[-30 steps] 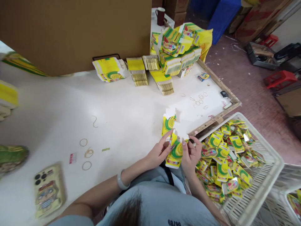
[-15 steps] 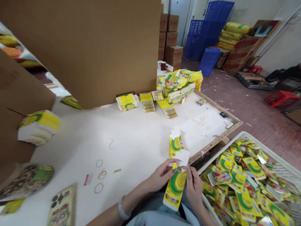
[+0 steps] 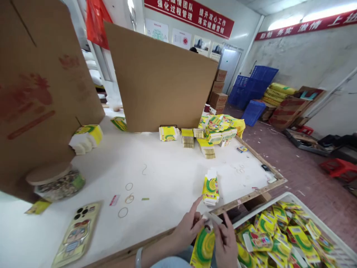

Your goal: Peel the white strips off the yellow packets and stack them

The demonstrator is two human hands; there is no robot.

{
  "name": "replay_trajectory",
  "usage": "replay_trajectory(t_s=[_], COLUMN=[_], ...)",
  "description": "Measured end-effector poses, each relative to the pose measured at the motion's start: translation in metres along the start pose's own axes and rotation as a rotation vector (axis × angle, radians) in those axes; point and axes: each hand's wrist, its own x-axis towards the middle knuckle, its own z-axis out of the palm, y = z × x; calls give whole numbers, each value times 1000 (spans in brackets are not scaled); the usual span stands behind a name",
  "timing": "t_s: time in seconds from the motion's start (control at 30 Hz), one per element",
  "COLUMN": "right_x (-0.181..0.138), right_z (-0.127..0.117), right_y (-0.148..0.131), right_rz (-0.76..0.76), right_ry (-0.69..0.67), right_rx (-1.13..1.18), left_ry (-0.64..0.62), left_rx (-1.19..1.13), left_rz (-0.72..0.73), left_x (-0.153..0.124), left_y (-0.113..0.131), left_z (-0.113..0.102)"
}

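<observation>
Both my hands grip one yellow-and-green carton (image 3: 203, 248) at the bottom edge of the view, just in front of the table's near edge. My left hand (image 3: 187, 227) pinches its upper left side, and my right hand (image 3: 227, 242) pinches the white top flap. A small stack of flat yellow cartons (image 3: 211, 188) lies on the white table (image 3: 156, 175) just beyond my hands. To my right stands a white plastic crate (image 3: 315, 223) holding several folded cartons (image 3: 273, 232) of the same print.
More carton stacks (image 3: 208, 136) sit at the table's far side before an upright cardboard sheet (image 3: 158, 78). Another cardboard sheet (image 3: 36, 85) stands left, with a jar (image 3: 55, 182) beside it. A phone (image 3: 76, 232) and rubber bands (image 3: 125, 199) lie near left. Boxes, blue crates and red stools are on the floor.
My view has tilted upward, so the room and walls now show. My hands and the carton have sunk to the bottom edge, still working at the top flap.
</observation>
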Motion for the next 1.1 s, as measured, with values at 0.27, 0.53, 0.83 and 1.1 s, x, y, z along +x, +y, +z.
replay_trajectory(t_s=[0.27,0.53,0.83,1.1], right_x=[-35,-39,-19,29], right_z=[-23,-10,-14,-1], right_y=[3,8,-12,-31], right_rz=[-83,228,257,103], right_ry=[-17,-221,-392,-429], right_rx=[38,407,448,344], left_ry=[-137,-28,49,131], left_rx=[-6,76,2,168], left_rz=[4,14,22,135], left_x=[-9,-15,-18,10], left_y=[6,13,20,31], left_z=[8,11,6,-5])
